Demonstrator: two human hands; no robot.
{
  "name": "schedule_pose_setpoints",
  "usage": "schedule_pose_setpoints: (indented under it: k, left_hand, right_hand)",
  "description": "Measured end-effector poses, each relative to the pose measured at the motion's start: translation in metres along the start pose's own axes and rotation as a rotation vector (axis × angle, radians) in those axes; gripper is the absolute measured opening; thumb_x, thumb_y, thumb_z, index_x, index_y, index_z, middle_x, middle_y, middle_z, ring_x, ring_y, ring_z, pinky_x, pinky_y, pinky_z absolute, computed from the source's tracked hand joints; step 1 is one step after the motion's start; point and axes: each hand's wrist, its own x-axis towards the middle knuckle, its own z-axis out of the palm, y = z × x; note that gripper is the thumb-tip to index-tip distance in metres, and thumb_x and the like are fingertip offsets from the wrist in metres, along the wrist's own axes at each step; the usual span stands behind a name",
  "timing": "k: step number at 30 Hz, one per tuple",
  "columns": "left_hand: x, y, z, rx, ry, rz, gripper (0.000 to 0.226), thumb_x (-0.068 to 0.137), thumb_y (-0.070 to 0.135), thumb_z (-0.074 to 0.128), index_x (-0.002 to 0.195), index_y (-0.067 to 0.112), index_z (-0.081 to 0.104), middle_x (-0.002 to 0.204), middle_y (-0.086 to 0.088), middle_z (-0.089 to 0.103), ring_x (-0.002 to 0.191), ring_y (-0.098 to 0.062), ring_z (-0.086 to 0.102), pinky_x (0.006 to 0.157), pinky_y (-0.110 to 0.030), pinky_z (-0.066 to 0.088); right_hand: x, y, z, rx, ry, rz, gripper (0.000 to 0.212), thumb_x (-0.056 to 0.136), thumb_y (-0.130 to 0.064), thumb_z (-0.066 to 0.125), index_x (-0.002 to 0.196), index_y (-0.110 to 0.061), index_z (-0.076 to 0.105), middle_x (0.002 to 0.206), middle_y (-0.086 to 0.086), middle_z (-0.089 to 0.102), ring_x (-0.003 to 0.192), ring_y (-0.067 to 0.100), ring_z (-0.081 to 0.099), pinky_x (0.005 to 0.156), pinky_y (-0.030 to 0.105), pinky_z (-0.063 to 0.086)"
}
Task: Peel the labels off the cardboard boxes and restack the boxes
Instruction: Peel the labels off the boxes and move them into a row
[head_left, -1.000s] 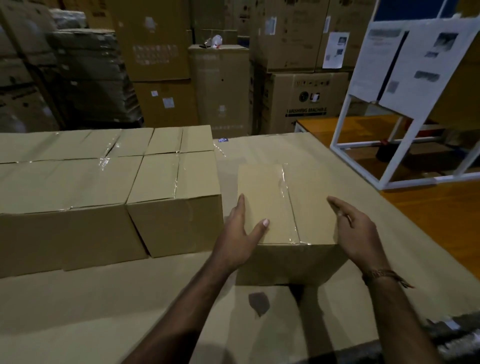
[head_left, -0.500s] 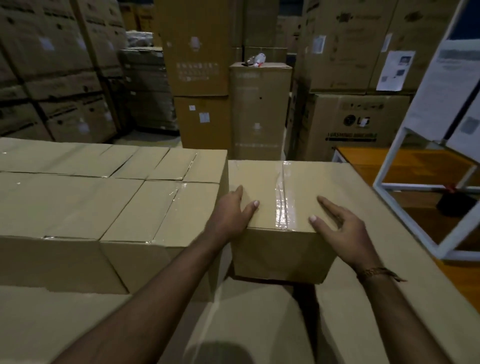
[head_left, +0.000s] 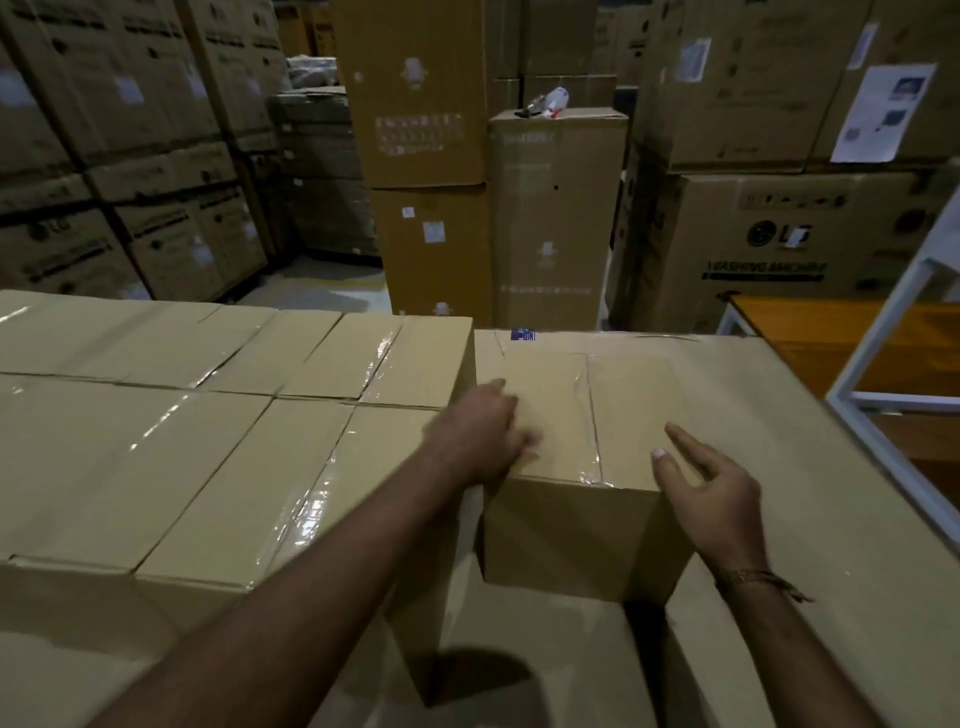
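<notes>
A small taped cardboard box stands on a large cardboard surface, close against a row of taped boxes on its left. My left hand rests on the box's top left edge with fingers laid flat, slightly blurred. At the box's right near corner is my right hand: its fingers are spread and straight, its thumb touches the top edge, and it holds nothing. No label shows on the box's visible faces.
A small blue sticker lies on the cardboard surface behind the box. A white metal frame and an orange tabletop stand at the right. Tall stacks of warehouse cartons fill the background.
The small box has slid away from me and left, now beside the row of boxes. My right hand has come off its top toward the right corner. The view tilted upward.
</notes>
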Motion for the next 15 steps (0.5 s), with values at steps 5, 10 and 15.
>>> schedule_pose_setpoints:
  k: [5, 10, 15]
  left_hand:
    - [0.02, -0.057, -0.025, -0.025, 0.181, -0.189, 0.021, 0.102, 0.022, 0.057, 0.12, 0.021, 0.067, 0.12, -0.002, 0.066, 0.102, -0.019, 0.063, 0.089, -0.044, 0.059]
    - [0.016, -0.092, -0.017, -0.144, 0.12, -0.201, 0.033, 0.102, 0.013, 0.054, 0.133, 0.019, 0.064, 0.135, -0.004, 0.065, 0.12, -0.019, 0.061, 0.098, -0.038, 0.053]
    - [0.012, -0.094, -0.012, -0.242, 0.105, -0.143, 0.051, 0.095, 0.023, 0.053, 0.146, 0.019, 0.056, 0.143, -0.005, 0.061, 0.128, -0.022, 0.056, 0.105, -0.046, 0.051]
  right_hand:
    - [0.028, -0.011, 0.03, 0.033, -0.018, -0.014, 0.049, 0.099, -0.035, 0.072, 0.146, -0.025, 0.064, 0.146, 0.001, 0.063, 0.135, 0.016, 0.054, 0.113, 0.036, 0.045]
    - [0.053, -0.014, 0.054, 0.026, -0.045, -0.007, 0.051, 0.097, -0.044, 0.071, 0.146, -0.029, 0.063, 0.149, 0.004, 0.062, 0.141, 0.024, 0.053, 0.117, 0.048, 0.047]
    - [0.064, -0.02, 0.064, 0.029, -0.051, -0.017, 0.051, 0.099, -0.04, 0.071, 0.147, -0.026, 0.062, 0.149, 0.004, 0.062, 0.138, 0.022, 0.054, 0.114, 0.042, 0.047]
